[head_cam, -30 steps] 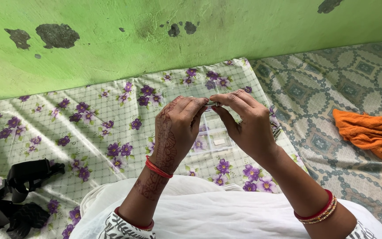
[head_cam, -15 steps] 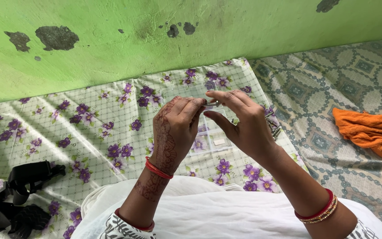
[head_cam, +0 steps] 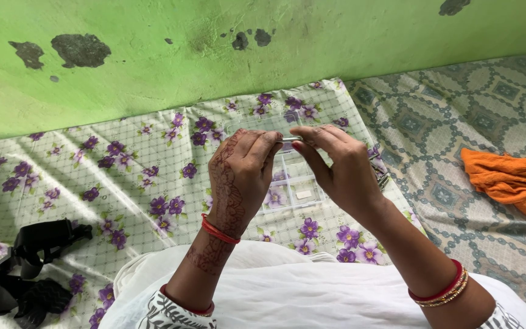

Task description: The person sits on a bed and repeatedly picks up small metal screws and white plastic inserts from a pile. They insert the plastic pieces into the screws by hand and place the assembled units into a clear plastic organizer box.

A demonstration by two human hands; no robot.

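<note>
The person's left hand (head_cam: 241,176), patterned with henna, and right hand (head_cam: 342,167) meet above a clear compartmented plastic box (head_cam: 287,183) that lies on a floral sheet (head_cam: 123,176) printed with purple flowers. Between the fingertips of both hands sits a small thin metal piece (head_cam: 290,139), possibly a pin or needle; it is too small to tell for certain. Each hand's grip is pinched on an end of this piece, the left from the left side and the right from the right. The piece hangs over the far part of the box, not touching it.

A red bangle circles the left wrist, and red and gold bangles circle the right forearm. White cloth (head_cam: 287,292) covers the person's lap at the near edge. At near left lies a black bundle (head_cam: 25,268). To the right, well apart, an orange cloth (head_cam: 512,183) rests on a grey-green patterned mat (head_cam: 458,122). A green wall (head_cam: 214,49) with dark patches stands behind.
</note>
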